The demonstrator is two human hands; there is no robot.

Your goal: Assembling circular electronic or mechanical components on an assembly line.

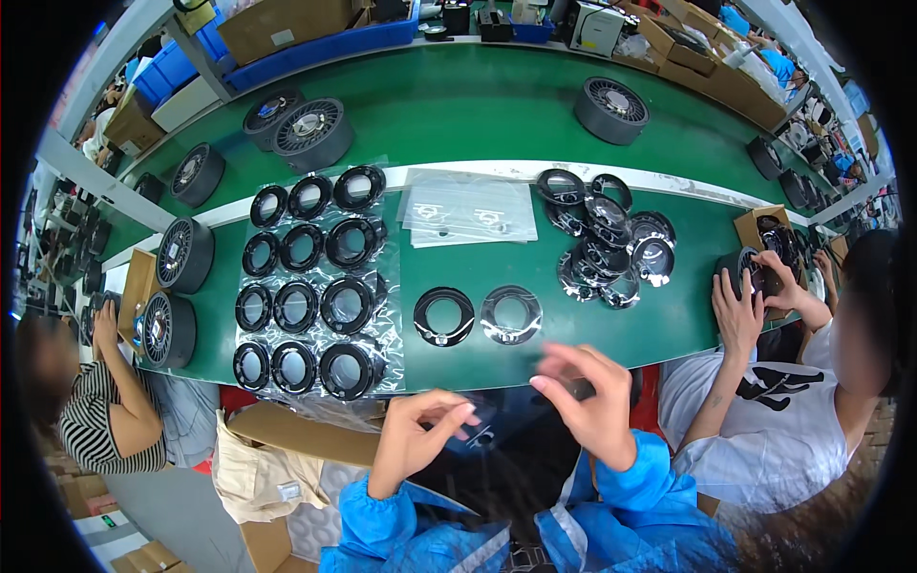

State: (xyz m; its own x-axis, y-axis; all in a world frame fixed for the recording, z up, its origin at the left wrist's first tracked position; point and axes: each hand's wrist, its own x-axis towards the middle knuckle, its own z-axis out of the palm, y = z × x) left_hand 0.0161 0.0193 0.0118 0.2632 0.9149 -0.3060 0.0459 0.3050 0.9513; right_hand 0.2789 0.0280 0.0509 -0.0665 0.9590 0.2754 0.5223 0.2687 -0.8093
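My left hand (420,435) is closed in a pinch at the table's near edge. At its fingertips is a clear film sheet (483,439) with small white and dark marks, its outline hard to see against my dark lap. My right hand (594,396) is raised beside it, thumb and forefinger bent toward each other. A dark blur lies at those fingertips, too smeared to name. Just beyond my hands, a glossy black ring (420,317) and a second ring with a clearer sheen (488,317) lie flat side by side. Farther back is a stack of clear film sheets (458,229).
Rows of black rings (299,307) lie on clear plastic at left; a loose pile of black rings (606,250) is at right. Round grey wheel-like parts (313,136) stand on the green surface behind. People work on both sides; a right-hand co-worker's hands (740,310) hold a part.
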